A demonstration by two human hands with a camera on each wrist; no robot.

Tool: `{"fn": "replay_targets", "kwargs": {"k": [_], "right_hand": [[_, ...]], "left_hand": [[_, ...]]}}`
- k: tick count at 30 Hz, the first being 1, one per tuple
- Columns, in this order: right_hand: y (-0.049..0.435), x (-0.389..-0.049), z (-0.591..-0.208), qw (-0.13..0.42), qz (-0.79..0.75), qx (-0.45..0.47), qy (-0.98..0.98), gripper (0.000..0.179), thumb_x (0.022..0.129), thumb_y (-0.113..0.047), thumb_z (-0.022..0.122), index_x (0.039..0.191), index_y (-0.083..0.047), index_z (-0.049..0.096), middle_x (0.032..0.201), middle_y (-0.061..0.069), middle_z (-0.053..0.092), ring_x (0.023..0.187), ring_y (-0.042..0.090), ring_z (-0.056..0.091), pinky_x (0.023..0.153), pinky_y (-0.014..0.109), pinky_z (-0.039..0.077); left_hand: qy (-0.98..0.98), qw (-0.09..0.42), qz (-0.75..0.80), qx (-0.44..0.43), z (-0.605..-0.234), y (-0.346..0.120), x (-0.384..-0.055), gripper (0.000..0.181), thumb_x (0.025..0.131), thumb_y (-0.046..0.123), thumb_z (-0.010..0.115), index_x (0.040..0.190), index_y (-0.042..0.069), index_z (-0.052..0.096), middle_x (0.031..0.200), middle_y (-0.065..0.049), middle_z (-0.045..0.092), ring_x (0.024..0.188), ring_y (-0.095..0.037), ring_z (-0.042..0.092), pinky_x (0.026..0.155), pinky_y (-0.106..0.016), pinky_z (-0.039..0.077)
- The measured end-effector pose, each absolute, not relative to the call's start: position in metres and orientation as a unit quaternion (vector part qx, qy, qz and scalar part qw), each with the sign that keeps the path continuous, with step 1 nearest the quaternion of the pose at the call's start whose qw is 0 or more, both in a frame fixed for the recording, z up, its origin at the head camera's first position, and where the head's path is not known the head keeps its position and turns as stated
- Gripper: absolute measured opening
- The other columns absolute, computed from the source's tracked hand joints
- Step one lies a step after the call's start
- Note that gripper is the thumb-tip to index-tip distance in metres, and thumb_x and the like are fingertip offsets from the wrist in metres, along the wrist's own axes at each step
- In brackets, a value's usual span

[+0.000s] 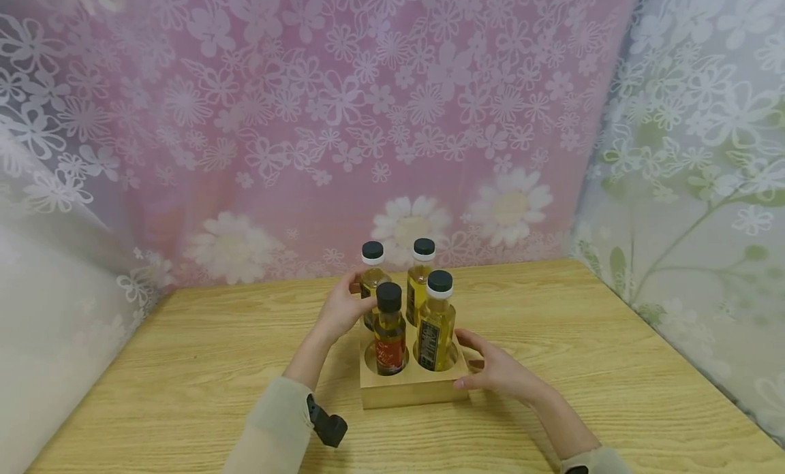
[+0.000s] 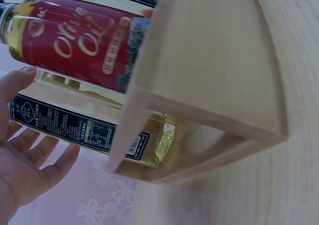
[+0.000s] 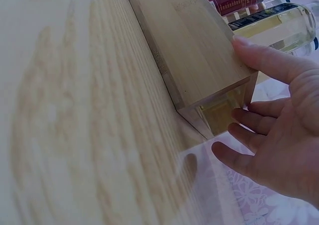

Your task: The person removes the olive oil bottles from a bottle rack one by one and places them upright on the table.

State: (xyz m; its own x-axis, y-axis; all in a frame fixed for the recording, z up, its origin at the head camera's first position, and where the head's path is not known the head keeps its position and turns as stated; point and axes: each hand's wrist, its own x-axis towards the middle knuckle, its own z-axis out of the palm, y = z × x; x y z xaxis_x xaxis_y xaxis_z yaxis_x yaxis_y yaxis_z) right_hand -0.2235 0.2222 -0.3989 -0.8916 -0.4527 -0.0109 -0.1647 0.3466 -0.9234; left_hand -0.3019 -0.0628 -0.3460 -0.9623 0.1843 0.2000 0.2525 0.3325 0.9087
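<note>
A light wooden bottle rack (image 1: pixel 413 396) with round holes holds several oil bottles. At its back left stands a clear bottle (image 2: pixel 65 120) of yellow oil with a black label; my left hand (image 1: pixel 346 307) grips it, thumb in front and fingers round the far side. In front of it is a dark-capped olive oil bottle (image 1: pixel 390 341) with a red label. Right of that stands another yellow oil bottle (image 1: pixel 437 334), and a further one (image 1: pixel 418 287) behind. My right hand (image 1: pixel 499 375) holds the rack's right end, thumb at the front corner, fingers (image 3: pixel 254 120) along the open side.
The rack stands on a wood-grain table (image 1: pixel 245 351). A pink flowered curtain (image 1: pixel 368 120) hangs behind the table's back edge, with pale flowered cloth (image 1: pixel 693 188) on the right side. A black strap device (image 1: pixel 328 423) sits on the left wrist.
</note>
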Motion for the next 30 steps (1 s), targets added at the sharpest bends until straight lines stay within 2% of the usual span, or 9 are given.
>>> {"fn": "replay_targets", "kwargs": {"k": [9, 13, 18, 30], "right_hand": [[0.224, -0.225, -0.395, 0.129, -0.529, -0.211, 0.811, 0.092, 0.078, -0.015, 0.076, 0.144, 0.008, 0.016, 0.147, 0.03, 0.015, 0.133, 0.047, 0.017, 0.102, 0.058, 0.026], [0.227, -0.229, -0.394, 0.138, -0.527, -0.217, 0.81, 0.092, 0.077, -0.014, 0.076, 0.144, 0.008, 0.018, 0.147, 0.03, 0.018, 0.133, 0.046, 0.017, 0.102, 0.057, 0.027], [0.232, -0.234, -0.392, 0.143, -0.513, -0.229, 0.815, 0.092, 0.077, -0.015, 0.076, 0.144, 0.008, 0.017, 0.146, 0.03, 0.018, 0.133, 0.046, 0.017, 0.101, 0.056, 0.029], [0.235, -0.234, -0.4, 0.147, -0.513, -0.239, 0.811, 0.093, 0.079, -0.018, 0.075, 0.145, 0.005, 0.015, 0.148, 0.029, 0.014, 0.131, 0.05, 0.02, 0.101, 0.058, 0.027]], "left_hand": [[-0.809, 0.042, -0.566, -0.151, -0.32, -0.068, -0.296, 0.059, 0.082, 0.023, 0.072, 0.135, 0.013, 0.046, 0.128, -0.011, 0.047, 0.118, -0.031, 0.045, 0.086, -0.047, 0.046], [-0.808, 0.042, -0.568, -0.152, -0.307, -0.072, -0.293, 0.062, 0.082, 0.027, 0.073, 0.136, 0.016, 0.044, 0.129, -0.009, 0.045, 0.12, -0.029, 0.043, 0.088, -0.048, 0.044], [-0.803, 0.052, -0.571, -0.162, -0.298, -0.081, -0.29, 0.064, 0.083, 0.025, 0.071, 0.137, 0.011, 0.041, 0.134, -0.013, 0.04, 0.122, -0.033, 0.039, 0.093, -0.051, 0.04], [-0.805, 0.073, -0.579, -0.108, -0.312, -0.117, -0.286, 0.068, 0.084, 0.028, 0.07, 0.141, 0.01, 0.037, 0.133, -0.013, 0.043, 0.12, -0.03, 0.042, 0.093, -0.049, 0.041]]}}
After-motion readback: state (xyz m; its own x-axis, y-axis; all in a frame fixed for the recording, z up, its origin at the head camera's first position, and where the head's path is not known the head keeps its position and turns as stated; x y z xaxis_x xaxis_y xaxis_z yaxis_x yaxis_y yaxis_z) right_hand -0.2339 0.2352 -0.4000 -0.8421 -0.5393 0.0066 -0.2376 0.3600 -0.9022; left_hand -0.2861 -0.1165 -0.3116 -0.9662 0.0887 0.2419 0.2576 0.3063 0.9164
